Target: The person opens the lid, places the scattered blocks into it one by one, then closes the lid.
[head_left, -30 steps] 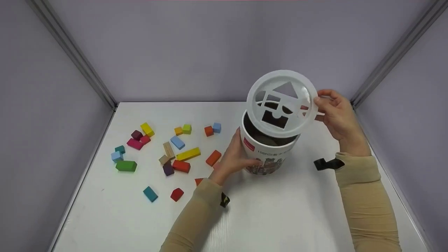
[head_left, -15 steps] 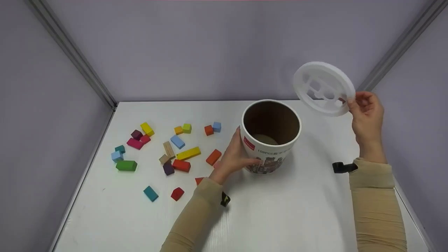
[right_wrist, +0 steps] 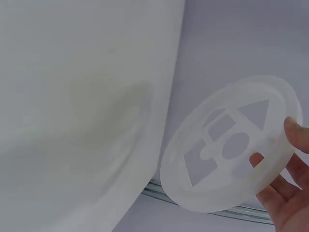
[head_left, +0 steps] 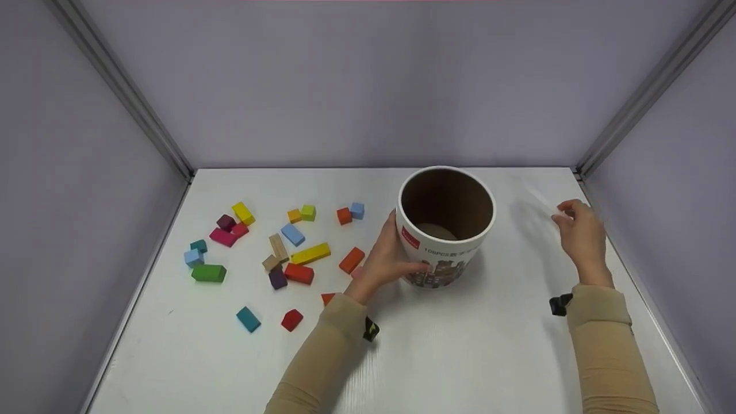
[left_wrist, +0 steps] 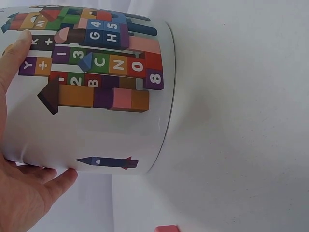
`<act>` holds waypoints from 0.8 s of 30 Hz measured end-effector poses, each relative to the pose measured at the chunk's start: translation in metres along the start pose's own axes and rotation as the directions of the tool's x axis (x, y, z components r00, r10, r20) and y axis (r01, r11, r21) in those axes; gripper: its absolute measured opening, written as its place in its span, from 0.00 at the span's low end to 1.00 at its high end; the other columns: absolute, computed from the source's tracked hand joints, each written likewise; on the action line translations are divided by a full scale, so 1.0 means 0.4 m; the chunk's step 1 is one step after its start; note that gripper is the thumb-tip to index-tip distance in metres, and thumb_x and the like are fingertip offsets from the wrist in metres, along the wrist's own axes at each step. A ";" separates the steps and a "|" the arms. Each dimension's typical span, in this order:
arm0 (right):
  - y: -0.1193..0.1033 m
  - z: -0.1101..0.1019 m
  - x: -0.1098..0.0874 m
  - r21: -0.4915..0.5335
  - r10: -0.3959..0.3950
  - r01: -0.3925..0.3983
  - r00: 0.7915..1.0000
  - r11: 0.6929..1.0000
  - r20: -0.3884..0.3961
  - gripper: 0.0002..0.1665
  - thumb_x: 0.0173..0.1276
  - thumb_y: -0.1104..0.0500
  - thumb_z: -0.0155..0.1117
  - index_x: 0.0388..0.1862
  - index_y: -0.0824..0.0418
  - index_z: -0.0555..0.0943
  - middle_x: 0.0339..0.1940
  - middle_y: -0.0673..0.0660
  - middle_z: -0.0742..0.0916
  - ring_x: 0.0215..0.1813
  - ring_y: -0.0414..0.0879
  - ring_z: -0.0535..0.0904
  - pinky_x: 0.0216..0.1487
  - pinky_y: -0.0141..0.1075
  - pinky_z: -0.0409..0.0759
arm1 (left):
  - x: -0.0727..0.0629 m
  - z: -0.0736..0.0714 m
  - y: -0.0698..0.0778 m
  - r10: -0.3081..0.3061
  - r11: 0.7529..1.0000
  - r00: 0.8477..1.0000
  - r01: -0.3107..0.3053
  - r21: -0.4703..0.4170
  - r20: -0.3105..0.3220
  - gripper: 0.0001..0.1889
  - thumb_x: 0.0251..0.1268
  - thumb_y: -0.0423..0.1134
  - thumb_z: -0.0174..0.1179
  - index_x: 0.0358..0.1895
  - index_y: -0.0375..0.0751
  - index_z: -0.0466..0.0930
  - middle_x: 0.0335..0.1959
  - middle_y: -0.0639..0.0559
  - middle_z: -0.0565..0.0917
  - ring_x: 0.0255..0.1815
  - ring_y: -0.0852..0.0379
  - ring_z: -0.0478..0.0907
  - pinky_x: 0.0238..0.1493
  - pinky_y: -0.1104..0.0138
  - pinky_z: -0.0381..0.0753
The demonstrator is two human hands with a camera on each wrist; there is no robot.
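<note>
A tall white bucket (head_left: 437, 248) stands uncovered on the table, its brown inside in view. My left hand (head_left: 379, 264) grips its left side, thumb across the front and fingers round the side; the left wrist view shows the printed letter blocks on its wall. To the right of the bucket, my right hand (head_left: 583, 241) pinches the rim of a white plastic lid (right_wrist: 227, 184) with cut-out shapes. In the head view the lid is turned nearly edge-on and barely shows; the right wrist view shows it tilted over the table's edge.
Several coloured wooden blocks lie scattered on the left of the white table (head_left: 460, 356), among them a green block (head_left: 209, 273), a yellow bar (head_left: 310, 253) and a teal block (head_left: 248, 319). Grey walls (head_left: 356, 86) close in the back and sides.
My right hand has lifted the lid off the bucket's mouth, carried it right, then lowered it and turned it edge-on. The left hand and bucket have stayed in place.
</note>
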State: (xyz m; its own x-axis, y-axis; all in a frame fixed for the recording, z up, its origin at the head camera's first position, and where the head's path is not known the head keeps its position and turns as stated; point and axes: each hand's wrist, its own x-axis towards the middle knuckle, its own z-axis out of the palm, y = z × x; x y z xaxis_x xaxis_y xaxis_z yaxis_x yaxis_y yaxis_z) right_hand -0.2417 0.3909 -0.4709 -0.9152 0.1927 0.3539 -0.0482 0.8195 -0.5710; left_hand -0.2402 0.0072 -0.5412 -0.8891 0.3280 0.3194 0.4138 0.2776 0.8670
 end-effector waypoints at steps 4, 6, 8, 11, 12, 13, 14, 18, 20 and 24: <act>0.029 0.027 -0.021 -0.133 -0.034 0.038 0.999 0.990 0.032 0.10 0.68 0.68 0.63 0.47 0.70 0.77 0.45 0.73 0.81 0.45 0.70 0.78 0.39 0.61 0.74 | 0.003 0.001 0.000 0.014 1.000 1.000 -0.014 -0.005 0.003 0.70 0.31 0.54 0.83 0.79 0.55 0.40 0.72 0.66 0.58 0.75 0.57 0.54 0.72 0.55 0.55; 0.039 0.041 -0.032 -0.181 -0.060 0.068 0.997 0.981 0.049 0.11 0.67 0.69 0.64 0.47 0.69 0.77 0.45 0.73 0.81 0.42 0.71 0.79 0.34 0.61 0.74 | 0.003 0.000 0.000 0.018 1.000 1.000 -0.018 -0.007 0.003 0.71 0.30 0.53 0.83 0.79 0.54 0.40 0.72 0.67 0.58 0.75 0.55 0.55 0.73 0.55 0.55; 0.047 0.055 -0.043 -0.211 -0.082 0.094 0.994 0.973 0.065 0.11 0.66 0.70 0.64 0.46 0.69 0.77 0.46 0.74 0.81 0.41 0.72 0.79 0.32 0.61 0.75 | 0.003 0.000 0.000 0.021 1.000 1.000 -0.021 -0.008 0.003 0.71 0.30 0.52 0.84 0.79 0.54 0.40 0.72 0.64 0.59 0.75 0.53 0.55 0.73 0.55 0.55; 0.060 0.078 -0.056 -0.245 -0.097 0.122 0.989 0.962 0.109 0.11 0.65 0.71 0.65 0.45 0.68 0.77 0.48 0.73 0.81 0.40 0.72 0.80 0.30 0.61 0.76 | 0.004 -0.001 -0.001 0.025 1.000 1.000 -0.025 -0.009 0.003 0.71 0.30 0.52 0.84 0.78 0.53 0.40 0.73 0.56 0.60 0.74 0.50 0.56 0.72 0.56 0.56; 0.064 0.085 -0.061 -0.251 -0.093 0.124 0.987 0.960 0.132 0.11 0.65 0.71 0.66 0.45 0.68 0.78 0.48 0.73 0.80 0.40 0.72 0.79 0.29 0.61 0.76 | 0.005 0.000 -0.002 0.027 1.000 1.000 -0.027 -0.013 0.002 0.70 0.30 0.51 0.84 0.78 0.53 0.41 0.73 0.54 0.60 0.74 0.50 0.56 0.72 0.55 0.56; 0.068 0.091 -0.065 -0.256 -0.086 0.125 0.984 0.958 0.158 0.10 0.64 0.70 0.66 0.44 0.68 0.78 0.49 0.73 0.80 0.41 0.71 0.79 0.29 0.61 0.77 | 0.006 0.000 -0.002 0.031 0.999 1.000 -0.031 -0.017 0.001 0.70 0.30 0.51 0.84 0.78 0.52 0.41 0.73 0.52 0.61 0.74 0.50 0.57 0.72 0.55 0.56; 0.072 0.098 -0.069 -0.261 -0.074 0.122 0.980 0.958 0.187 0.10 0.64 0.70 0.66 0.44 0.67 0.79 0.50 0.72 0.80 0.43 0.71 0.79 0.29 0.61 0.77 | 0.007 0.000 -0.002 0.034 0.999 0.999 -0.034 -0.021 0.000 0.70 0.30 0.51 0.84 0.78 0.53 0.42 0.73 0.51 0.61 0.74 0.50 0.57 0.72 0.55 0.56; 0.087 0.118 -0.079 -0.285 -0.012 0.100 0.955 0.953 0.295 0.07 0.61 0.71 0.67 0.39 0.68 0.82 0.50 0.72 0.80 0.46 0.70 0.78 0.32 0.60 0.77 | 0.007 0.000 -0.001 0.025 0.999 1.000 -0.025 -0.027 0.001 0.70 0.30 0.53 0.83 0.78 0.54 0.42 0.73 0.53 0.60 0.74 0.51 0.56 0.72 0.54 0.57; 0.095 0.126 -0.082 -0.304 0.018 0.093 0.939 0.948 0.342 0.06 0.60 0.71 0.67 0.37 0.68 0.83 0.48 0.71 0.81 0.45 0.69 0.79 0.32 0.60 0.78 | 0.006 0.001 -0.001 0.018 0.999 1.000 -0.018 -0.027 0.003 0.69 0.31 0.54 0.83 0.78 0.56 0.42 0.73 0.56 0.60 0.74 0.51 0.56 0.72 0.54 0.58; 0.110 0.137 -0.087 -0.334 0.049 0.098 0.912 0.938 0.406 0.05 0.59 0.71 0.66 0.35 0.69 0.84 0.41 0.69 0.81 0.42 0.67 0.79 0.32 0.59 0.78 | 0.004 0.003 -0.001 0.008 0.999 1.000 -0.008 -0.031 0.000 0.68 0.31 0.54 0.82 0.78 0.56 0.42 0.73 0.59 0.60 0.75 0.52 0.56 0.71 0.54 0.58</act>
State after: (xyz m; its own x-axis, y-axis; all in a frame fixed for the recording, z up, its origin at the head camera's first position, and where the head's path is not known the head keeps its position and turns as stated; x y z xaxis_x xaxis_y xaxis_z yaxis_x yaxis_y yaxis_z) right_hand -0.2339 0.3906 -0.5486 -1.0000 -0.0030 -0.0065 -0.0013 0.9674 -0.2533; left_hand -0.2417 0.0086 -0.5413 -0.8856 0.3305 0.3263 0.4148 0.2470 0.8757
